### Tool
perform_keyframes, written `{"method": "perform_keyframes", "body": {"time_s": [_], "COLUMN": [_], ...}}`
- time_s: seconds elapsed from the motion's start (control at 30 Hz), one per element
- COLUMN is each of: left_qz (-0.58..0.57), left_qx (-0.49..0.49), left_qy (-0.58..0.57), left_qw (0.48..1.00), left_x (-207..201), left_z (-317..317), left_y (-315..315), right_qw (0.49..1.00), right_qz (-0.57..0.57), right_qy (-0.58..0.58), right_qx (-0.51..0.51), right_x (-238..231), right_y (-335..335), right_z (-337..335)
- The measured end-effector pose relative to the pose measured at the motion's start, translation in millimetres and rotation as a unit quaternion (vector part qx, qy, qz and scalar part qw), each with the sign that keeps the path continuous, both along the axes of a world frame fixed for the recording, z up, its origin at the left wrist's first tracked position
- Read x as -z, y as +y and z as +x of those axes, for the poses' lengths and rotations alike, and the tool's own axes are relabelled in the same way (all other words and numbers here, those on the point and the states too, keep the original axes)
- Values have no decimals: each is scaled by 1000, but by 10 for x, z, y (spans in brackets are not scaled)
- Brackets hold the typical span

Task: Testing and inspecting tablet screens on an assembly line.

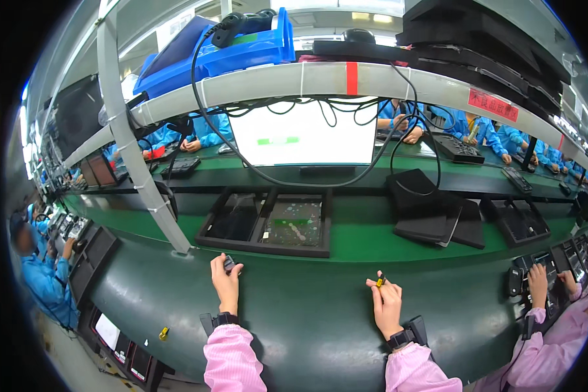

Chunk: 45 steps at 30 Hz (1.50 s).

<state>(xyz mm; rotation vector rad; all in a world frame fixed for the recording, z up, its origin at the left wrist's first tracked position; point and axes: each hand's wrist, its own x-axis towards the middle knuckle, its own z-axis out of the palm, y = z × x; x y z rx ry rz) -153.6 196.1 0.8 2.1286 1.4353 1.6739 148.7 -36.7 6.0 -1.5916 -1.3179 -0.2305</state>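
Note:
Both my hands hover over the green bench, in pink sleeves with a black band on each wrist. My left hand (226, 289) is closed, its fingertips pinching a small dark grey block (229, 263) near the rear black tray. To the right, my right hand (389, 306) pinches a small yellow-and-black piece (380, 281); its exact kind is too small to make out. A similar yellow piece (164, 334) lies on the bench at the left, beside a tiny white bit (146, 343).
A two-compartment black tray (264, 250) stands behind my left hand. Black flat pads (415, 219) pile up further right. A slanted white post (140, 163) rises at the left, and a black cable (277, 182) droops from the shelf. At right, a co-worker's hand (538, 285) works over dark parts.

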Motion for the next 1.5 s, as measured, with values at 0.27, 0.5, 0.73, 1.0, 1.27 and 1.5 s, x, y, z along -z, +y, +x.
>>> {"method": "perform_keyframes", "body": {"time_s": [0.27,0.5,0.73,1.0,1.27,1.5], "left_qz": [-15,-27,92,-259,-408,-397], "left_qx": [-14,-15,-36,478,565,540], "left_qy": [4,27,-13,-21,-183,-213], "left_qw": [1000,999,995,839,693,711], "left_x": [13,49,-167,-401,27,78], "left_z": [63,-4,117,1156,1625,1634], "left_y": [26,98,-63,-822,-1404,-1340], "right_qw": [1000,996,994,981,954,947], "right_qz": [-7,8,-22,-19,-88,-103], "right_qy": [9,80,105,39,104,58], "right_qx": [9,-29,-39,-190,-266,-297], "right_x": [24,-7,76,-83,-37,-23], "right_y": [-8,27,-5,-100,-105,-69], "right_z": [41,40,96,37,37,86]}}
